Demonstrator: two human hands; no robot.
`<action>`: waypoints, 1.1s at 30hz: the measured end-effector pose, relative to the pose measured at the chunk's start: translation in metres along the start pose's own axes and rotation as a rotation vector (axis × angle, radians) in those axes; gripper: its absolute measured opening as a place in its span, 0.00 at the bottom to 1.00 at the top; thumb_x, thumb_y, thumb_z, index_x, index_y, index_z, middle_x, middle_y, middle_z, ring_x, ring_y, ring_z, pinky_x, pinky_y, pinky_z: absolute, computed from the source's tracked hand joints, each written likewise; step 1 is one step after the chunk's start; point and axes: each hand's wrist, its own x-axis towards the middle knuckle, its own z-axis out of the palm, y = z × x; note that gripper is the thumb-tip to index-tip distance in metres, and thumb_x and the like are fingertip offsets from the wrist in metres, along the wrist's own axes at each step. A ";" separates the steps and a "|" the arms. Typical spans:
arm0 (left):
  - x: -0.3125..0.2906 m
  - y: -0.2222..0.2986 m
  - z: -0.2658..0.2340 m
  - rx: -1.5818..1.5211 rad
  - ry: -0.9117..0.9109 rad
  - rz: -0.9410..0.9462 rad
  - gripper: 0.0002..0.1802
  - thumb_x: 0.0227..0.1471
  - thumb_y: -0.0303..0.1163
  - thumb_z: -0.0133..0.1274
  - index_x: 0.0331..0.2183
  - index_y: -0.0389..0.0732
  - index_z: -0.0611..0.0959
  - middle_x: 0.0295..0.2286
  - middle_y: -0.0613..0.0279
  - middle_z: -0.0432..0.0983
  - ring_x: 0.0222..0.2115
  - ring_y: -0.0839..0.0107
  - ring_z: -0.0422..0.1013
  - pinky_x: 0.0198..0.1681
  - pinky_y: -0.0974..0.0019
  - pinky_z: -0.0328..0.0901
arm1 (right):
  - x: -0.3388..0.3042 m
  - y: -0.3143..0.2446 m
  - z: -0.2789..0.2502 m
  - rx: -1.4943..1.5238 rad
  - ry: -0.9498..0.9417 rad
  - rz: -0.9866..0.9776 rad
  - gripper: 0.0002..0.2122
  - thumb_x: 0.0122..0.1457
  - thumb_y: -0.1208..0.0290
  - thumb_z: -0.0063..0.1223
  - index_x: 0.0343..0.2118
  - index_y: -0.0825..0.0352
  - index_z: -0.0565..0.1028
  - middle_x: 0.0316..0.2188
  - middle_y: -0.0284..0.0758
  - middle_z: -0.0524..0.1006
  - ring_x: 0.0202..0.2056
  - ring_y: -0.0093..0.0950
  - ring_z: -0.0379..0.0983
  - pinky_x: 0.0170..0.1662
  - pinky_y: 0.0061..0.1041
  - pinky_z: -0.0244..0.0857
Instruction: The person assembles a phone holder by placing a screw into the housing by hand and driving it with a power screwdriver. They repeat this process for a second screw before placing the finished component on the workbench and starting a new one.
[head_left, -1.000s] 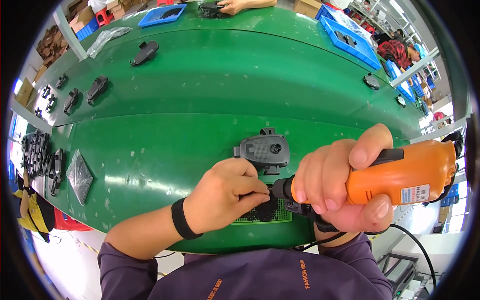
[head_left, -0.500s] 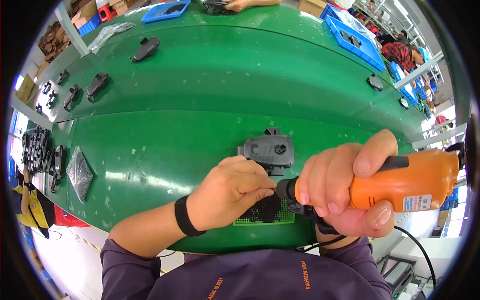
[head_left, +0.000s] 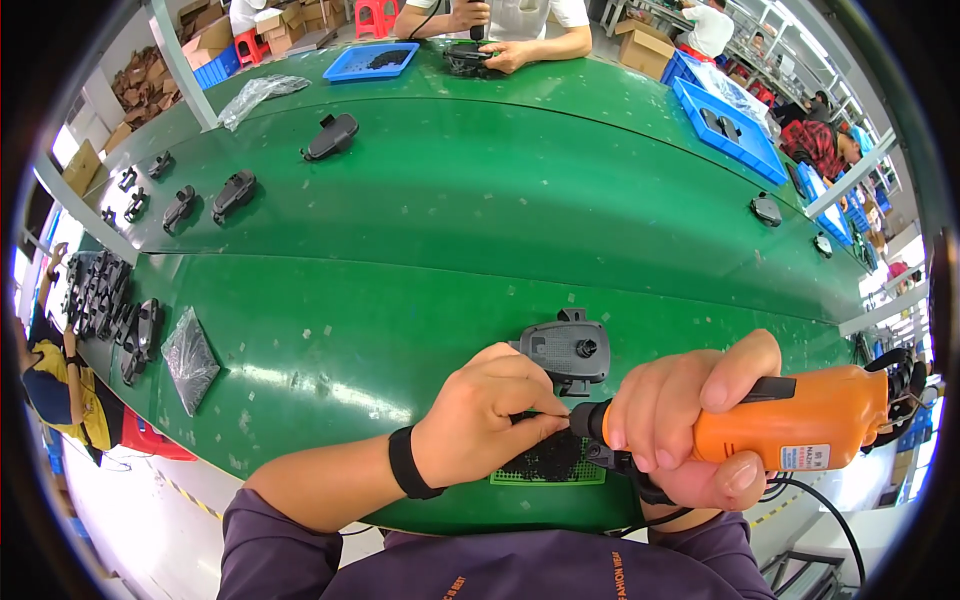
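My right hand [head_left: 680,420] is wrapped round an orange electric screwdriver [head_left: 800,415], which lies nearly level with its dark tip end pointing left. The fingertips of my left hand [head_left: 490,420] are pinched right at that tip; whatever is between them is too small to make out. Below both hands, a heap of small black screws [head_left: 548,458] covers most of a green perforated tray [head_left: 510,481]. Just beyond my hands, a dark grey phone-holder-like housing [head_left: 563,350] rests on the green table, a round black stud standing up from it. Part of another dark piece [head_left: 608,457] shows under my right hand.
More dark housings [head_left: 235,195] stand at the left, several crowded in a cluster [head_left: 98,295]. A clear plastic bag [head_left: 190,362] lies nearby. Across the table [head_left: 400,200] a co-worker's hand [head_left: 510,56] holds a housing. Blue trays [head_left: 735,135] sit along the far side.
The view has tilted up, bringing more of the co-worker opposite into sight. My left fingers stay at the screwdriver's tip, and my right hand keeps its grip. The housing has not visibly moved.
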 end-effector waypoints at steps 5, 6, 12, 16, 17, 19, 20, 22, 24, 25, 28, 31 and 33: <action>0.011 -0.009 0.000 0.070 0.072 0.048 0.25 0.40 0.29 0.71 0.43 0.37 0.84 0.37 0.57 0.80 0.43 0.58 0.74 0.49 0.59 0.68 | 0.008 0.003 -0.005 -0.016 0.047 -0.018 0.20 0.61 0.55 0.57 0.43 0.63 0.61 0.17 0.29 0.69 0.15 0.24 0.67 0.25 0.29 0.70; 0.012 -0.012 0.001 0.132 0.125 -0.017 0.29 0.40 0.30 0.72 0.47 0.36 0.82 0.38 0.56 0.79 0.44 0.58 0.74 0.50 0.59 0.68 | 0.009 0.006 -0.008 -0.016 0.066 -0.026 0.20 0.61 0.55 0.57 0.43 0.64 0.61 0.17 0.29 0.69 0.16 0.24 0.66 0.25 0.29 0.70; 0.024 -0.048 0.003 0.004 0.026 -0.238 0.40 0.43 0.39 0.71 0.55 0.32 0.74 0.43 0.47 0.79 0.46 0.55 0.75 0.53 0.58 0.67 | 0.035 0.034 -0.013 -0.020 0.115 0.005 0.19 0.60 0.58 0.58 0.44 0.66 0.63 0.18 0.31 0.68 0.17 0.23 0.65 0.26 0.28 0.68; 0.032 -0.043 -0.001 -0.213 -0.105 -0.450 0.38 0.44 0.37 0.70 0.54 0.32 0.76 0.42 0.47 0.79 0.43 0.58 0.76 0.50 0.62 0.68 | 0.047 0.053 -0.011 0.028 0.165 0.029 0.18 0.58 0.66 0.60 0.43 0.69 0.65 0.18 0.31 0.70 0.17 0.22 0.66 0.25 0.25 0.67; 0.033 -0.041 -0.002 -0.198 -0.122 -0.473 0.37 0.43 0.36 0.69 0.54 0.32 0.76 0.41 0.48 0.80 0.42 0.58 0.76 0.49 0.62 0.69 | 0.050 0.057 -0.011 0.027 0.178 0.050 0.17 0.58 0.67 0.60 0.43 0.69 0.65 0.18 0.31 0.70 0.17 0.22 0.66 0.25 0.25 0.67; 0.034 -0.040 -0.004 -0.167 -0.154 -0.518 0.35 0.43 0.34 0.69 0.52 0.31 0.77 0.40 0.48 0.80 0.40 0.59 0.77 0.47 0.63 0.69 | 0.052 0.064 -0.012 0.027 0.188 0.074 0.17 0.58 0.68 0.59 0.43 0.70 0.65 0.18 0.31 0.69 0.17 0.21 0.66 0.25 0.25 0.67; 0.033 -0.041 -0.004 -0.169 -0.150 -0.521 0.35 0.43 0.34 0.69 0.52 0.31 0.77 0.40 0.48 0.80 0.40 0.59 0.77 0.47 0.63 0.69 | 0.052 0.068 -0.015 -0.032 0.167 0.102 0.17 0.59 0.65 0.58 0.43 0.68 0.65 0.17 0.31 0.69 0.17 0.22 0.66 0.26 0.26 0.67; 0.030 -0.043 -0.001 -0.198 -0.125 -0.498 0.33 0.43 0.33 0.68 0.51 0.32 0.79 0.37 0.50 0.81 0.37 0.60 0.77 0.45 0.63 0.70 | 0.051 0.072 -0.018 -0.152 0.124 0.152 0.17 0.61 0.60 0.55 0.43 0.66 0.65 0.17 0.31 0.67 0.17 0.24 0.65 0.27 0.28 0.67; 0.028 -0.044 0.000 -0.215 -0.111 -0.489 0.31 0.42 0.33 0.68 0.50 0.32 0.79 0.35 0.50 0.81 0.36 0.61 0.77 0.44 0.63 0.70 | 0.049 0.074 -0.017 -0.149 0.122 0.155 0.17 0.61 0.60 0.55 0.43 0.65 0.65 0.17 0.31 0.67 0.17 0.23 0.65 0.27 0.28 0.67; 0.028 -0.041 0.000 -0.220 -0.122 -0.502 0.30 0.43 0.32 0.68 0.48 0.33 0.80 0.35 0.53 0.81 0.36 0.65 0.76 0.44 0.64 0.69 | 0.048 0.075 -0.016 -0.145 0.122 0.156 0.17 0.61 0.60 0.55 0.43 0.65 0.65 0.17 0.31 0.67 0.17 0.23 0.65 0.27 0.28 0.67; 0.034 -0.036 -0.006 -0.226 -0.144 -0.525 0.27 0.43 0.30 0.69 0.46 0.33 0.81 0.33 0.60 0.81 0.35 0.72 0.75 0.43 0.66 0.69 | 0.048 0.081 -0.015 -0.093 0.147 0.161 0.16 0.59 0.63 0.57 0.42 0.67 0.66 0.17 0.31 0.68 0.17 0.22 0.66 0.26 0.26 0.67; 0.036 -0.032 -0.008 -0.202 -0.168 -0.576 0.25 0.43 0.30 0.69 0.44 0.33 0.82 0.32 0.59 0.81 0.34 0.71 0.75 0.42 0.65 0.69 | 0.047 0.085 -0.015 0.007 0.197 0.176 0.14 0.57 0.71 0.59 0.41 0.70 0.67 0.18 0.30 0.70 0.17 0.20 0.67 0.24 0.23 0.68; 0.038 -0.032 -0.010 -0.197 -0.169 -0.578 0.24 0.43 0.30 0.69 0.43 0.34 0.82 0.32 0.59 0.81 0.34 0.71 0.75 0.42 0.65 0.69 | 0.048 0.084 -0.015 -0.070 0.152 0.200 0.15 0.59 0.63 0.58 0.40 0.66 0.66 0.17 0.31 0.68 0.17 0.22 0.66 0.26 0.25 0.67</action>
